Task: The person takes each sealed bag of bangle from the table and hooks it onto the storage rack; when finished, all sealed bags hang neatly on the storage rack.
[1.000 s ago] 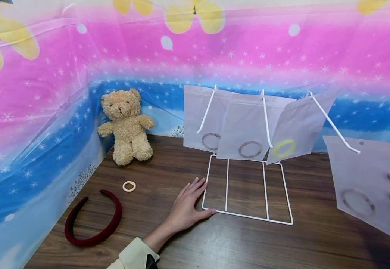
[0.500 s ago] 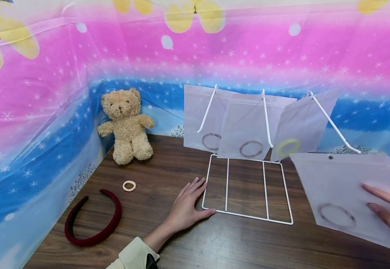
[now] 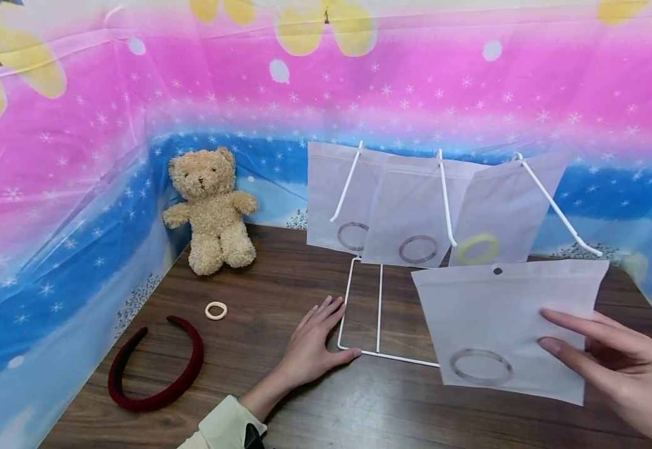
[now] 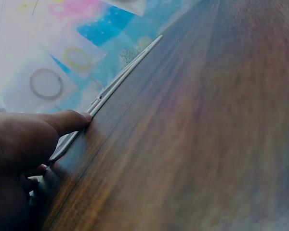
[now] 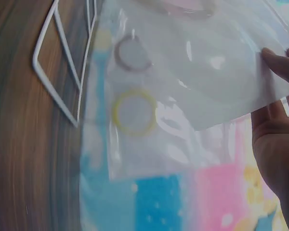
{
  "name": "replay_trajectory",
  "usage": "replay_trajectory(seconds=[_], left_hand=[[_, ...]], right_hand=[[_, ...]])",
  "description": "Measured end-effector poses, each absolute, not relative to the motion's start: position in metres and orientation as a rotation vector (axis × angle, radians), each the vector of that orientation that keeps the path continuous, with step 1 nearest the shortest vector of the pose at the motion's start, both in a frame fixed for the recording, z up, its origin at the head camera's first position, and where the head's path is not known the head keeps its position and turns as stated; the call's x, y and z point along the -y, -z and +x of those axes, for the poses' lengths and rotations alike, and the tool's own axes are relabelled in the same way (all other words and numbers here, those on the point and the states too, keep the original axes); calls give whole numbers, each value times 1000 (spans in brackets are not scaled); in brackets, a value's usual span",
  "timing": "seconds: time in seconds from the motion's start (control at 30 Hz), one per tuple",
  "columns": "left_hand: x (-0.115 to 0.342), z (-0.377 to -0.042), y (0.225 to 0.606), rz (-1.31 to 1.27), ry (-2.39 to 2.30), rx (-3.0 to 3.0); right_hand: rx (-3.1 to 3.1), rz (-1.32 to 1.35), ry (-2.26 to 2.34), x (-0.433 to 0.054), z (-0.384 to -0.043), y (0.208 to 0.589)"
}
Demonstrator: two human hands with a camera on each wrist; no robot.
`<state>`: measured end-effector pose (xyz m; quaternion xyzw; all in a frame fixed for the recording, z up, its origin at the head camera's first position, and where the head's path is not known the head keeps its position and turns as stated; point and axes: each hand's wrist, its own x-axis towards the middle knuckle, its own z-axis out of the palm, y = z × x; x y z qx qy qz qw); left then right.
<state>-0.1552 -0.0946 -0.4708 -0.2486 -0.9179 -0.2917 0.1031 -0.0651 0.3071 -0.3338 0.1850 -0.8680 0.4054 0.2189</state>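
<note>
In the head view my right hand pinches a frosted zip bag by its right side, thumb and fingers on opposite faces. A grey-brown bangle shows through its lower part, and a hanging hole sits at its top middle. The bag covers the right part of the white wire rack's base. My left hand lies palm down at the base's left side, its thumb on the front wire. Three similar bags hang from the rack's prongs: a left one, a middle one and a right one with a yellow bangle.
A tan teddy bear sits at the back left of the wooden table. Before it lie a small cream ring and a dark red headband. Three white prongs jut forward from the rack. A printed cloth backs the table.
My right hand has brought the zip bag leftward from the right edge to before the rack, now overlapping its base and the right hanging bag's bottom. My left hand has stayed put.
</note>
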Motion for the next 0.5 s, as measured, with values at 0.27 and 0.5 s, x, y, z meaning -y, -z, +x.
replay_trajectory(seconds=[0.27,0.5], left_hand=[[95,-155,471,-736,871,2704],[95,-155,471,-734,869,2710]], right_hand=[[2310,549,-1332,-278,-74,335],[2073,745,-1657,-265,-88,345]])
